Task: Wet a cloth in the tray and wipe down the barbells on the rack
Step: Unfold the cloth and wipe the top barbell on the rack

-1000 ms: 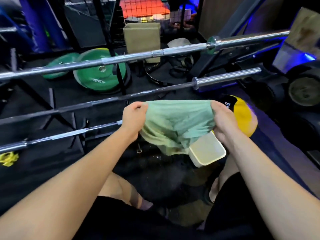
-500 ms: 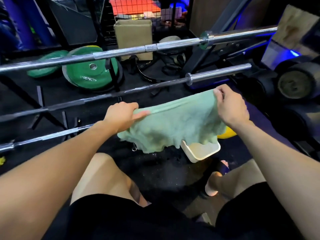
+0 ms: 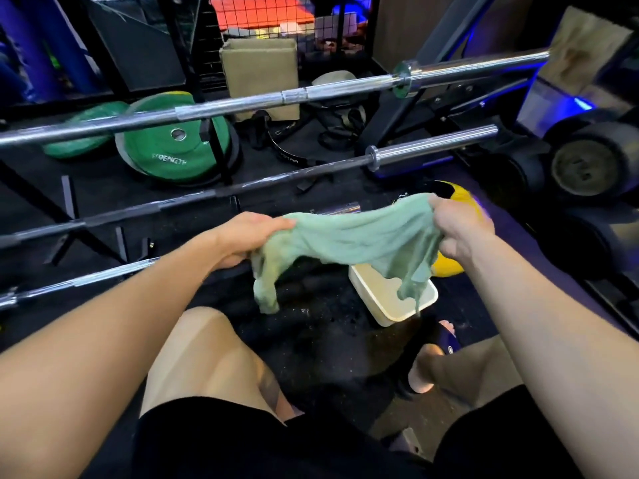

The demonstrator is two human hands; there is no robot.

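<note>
The person holds a green cloth (image 3: 349,236) with both hands. The left hand (image 3: 247,236) grips one end with curled fingers. The right hand (image 3: 460,233) grips the other end in a fist. The cloth is stretched between the hands, and two ends hang down. One end dangles over the white tray (image 3: 377,312) on the dark floor (image 3: 311,340). Three barbells (image 3: 242,105) lie across the rack beyond the hands. A green weight plate (image 3: 166,157) lies behind them.

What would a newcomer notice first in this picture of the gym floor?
First, the green cloth, stretched at the centre between the left hand and the right hand, one corner hanging over the white tray on the floor. Behind it, steel barbells cross the view, with a green weight plate at the back left.
</note>
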